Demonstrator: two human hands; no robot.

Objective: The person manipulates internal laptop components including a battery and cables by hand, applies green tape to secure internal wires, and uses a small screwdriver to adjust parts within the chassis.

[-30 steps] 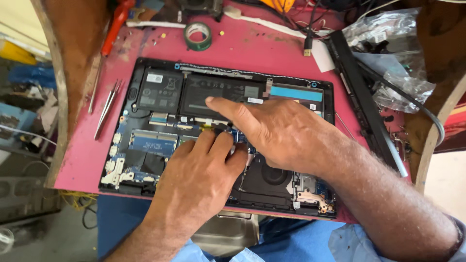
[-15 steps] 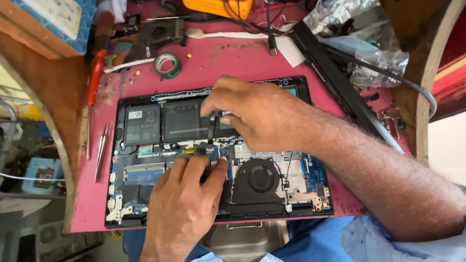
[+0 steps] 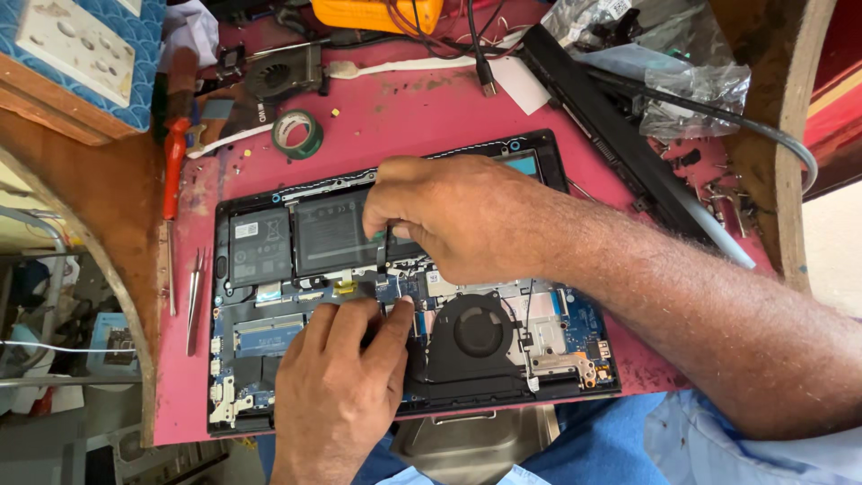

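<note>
Pink and worn, the work mat lies on a wooden table and carries an opened laptop with its bottom cover off, so the battery and the board are bare.

At the middle of the laptop the right hand comes from the right side, and its thumb and forefinger are pinched together on a thin dark tool or cable end that stands upright just above the board; I cannot tell which of the two it is. The left hand comes from below, fingers close together and pressed flat on the board, the fingertips touching the area just beside the round black fan. It holds nothing that I can see.

Behind the fingers lies the black battery, in two flat cells side by side. Left of the laptop, on the mat edge, lie one pair of metal tweezers and one red-handled screwdriver. Further back there are one roll of green tape, one loose small fan and one orange meter with its wires. On the right, one long black strip and some clear plastic bags lie near several small loose screws.

In my judgement the risk is at the pinch: if the right hand pulls at an angle, a fine connector beside the battery could tear, and a metal tip slipping there could short the board.
</note>
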